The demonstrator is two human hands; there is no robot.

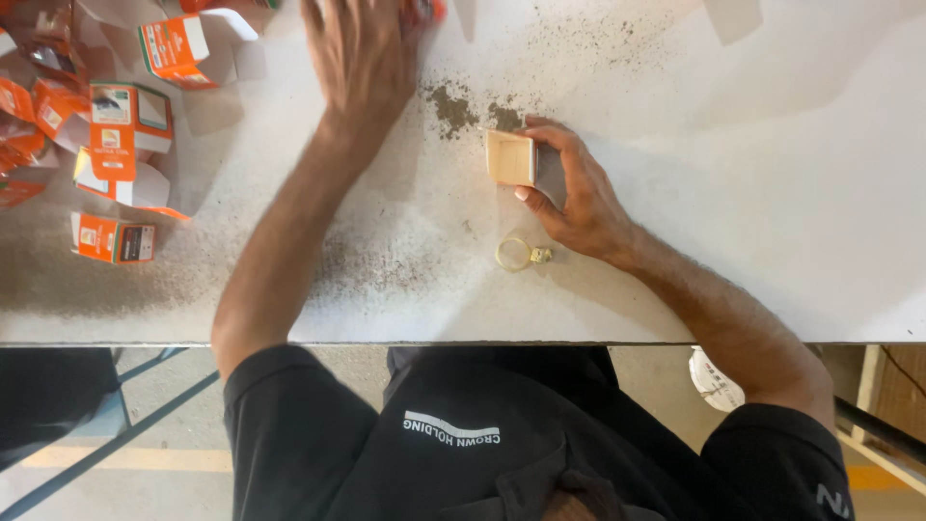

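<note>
One small tan box point(509, 157) gripped in right hand point(579, 198), left hand point(362, 53) spread flat, one ring point(516, 254) nearby

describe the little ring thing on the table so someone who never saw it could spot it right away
Start at the white table and find the right hand holding a small tan box. Just below that hand, towards the table's near edge, lies a thin yellow ring with a small metal piece on one side. It is the only round, wiry item; the orange cartons sit far left.
</note>
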